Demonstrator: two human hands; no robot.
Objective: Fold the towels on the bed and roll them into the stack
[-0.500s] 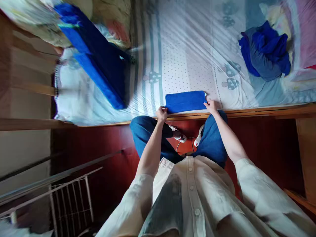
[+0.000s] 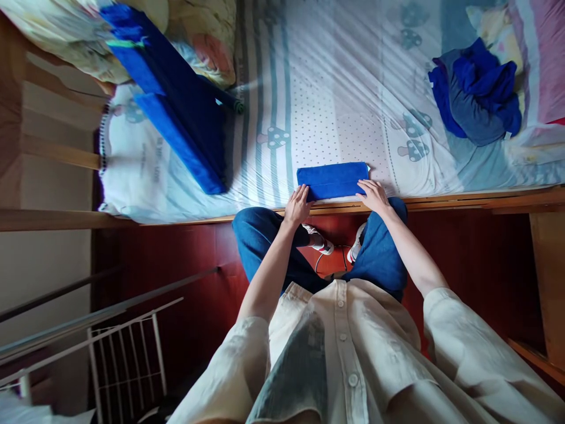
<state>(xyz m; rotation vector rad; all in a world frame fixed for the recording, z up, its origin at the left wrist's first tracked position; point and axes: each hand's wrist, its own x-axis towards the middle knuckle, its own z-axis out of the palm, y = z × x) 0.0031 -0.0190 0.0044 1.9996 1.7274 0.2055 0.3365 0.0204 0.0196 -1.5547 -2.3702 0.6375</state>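
Observation:
A folded blue towel (image 2: 333, 180) lies as a flat, narrow rectangle near the front edge of the bed. My left hand (image 2: 298, 204) rests on its near left corner, fingers stretched out and lying flat. Over the near right corner, my right hand (image 2: 373, 194) lies palm down with the fingers extended. Neither hand grips the cloth. A small white tag shows at the towel's right end.
On the bed's left stands a pile of folded blue cloths (image 2: 180, 112). A crumpled heap of blue and grey cloth (image 2: 479, 91) lies at the right. A wooden bed rail (image 2: 445, 201) runs before my knees. A white metal rack (image 2: 128, 353) is at lower left.
Both hands have let go of the towel's near corners and now lie flat on them, fingers extended. The towel has hardly moved.

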